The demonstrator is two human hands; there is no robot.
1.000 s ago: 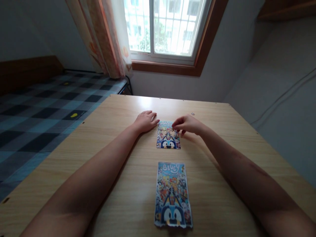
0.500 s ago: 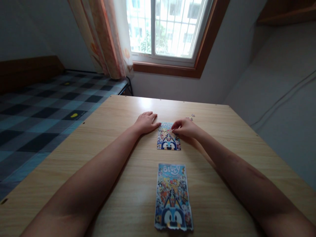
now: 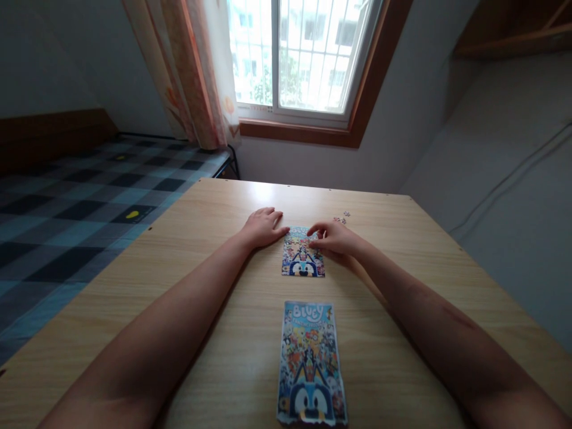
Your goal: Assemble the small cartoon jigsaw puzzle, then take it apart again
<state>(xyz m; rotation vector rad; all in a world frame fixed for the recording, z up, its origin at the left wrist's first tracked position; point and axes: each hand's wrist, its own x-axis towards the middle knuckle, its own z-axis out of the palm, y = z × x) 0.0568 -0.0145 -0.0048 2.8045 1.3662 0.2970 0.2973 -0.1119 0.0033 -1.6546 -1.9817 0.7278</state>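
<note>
Head view: left hand (image 3: 263, 229), grip spread flat, lies at ten o'clock of the puzzle (image 3: 302, 266); right hand (image 3: 334, 237), thumb and forefinger parted, at two o'clock.

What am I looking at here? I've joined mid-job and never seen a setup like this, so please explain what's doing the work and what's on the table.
There is no machine: these are a person's own bare hands, seen from a camera worn on the head, looking forward and down.

On the wooden table lies a small jigsaw puzzle. Nearer the camera is a matching Bluey picture with a ragged lower edge. A few loose pieces lie beyond the right hand.

The left hand rests spread out, thumb at the puzzle's upper left corner, holding nothing visible. The right hand's fingers are over the puzzle's upper right; whether they hold a piece is too small to tell.
</note>
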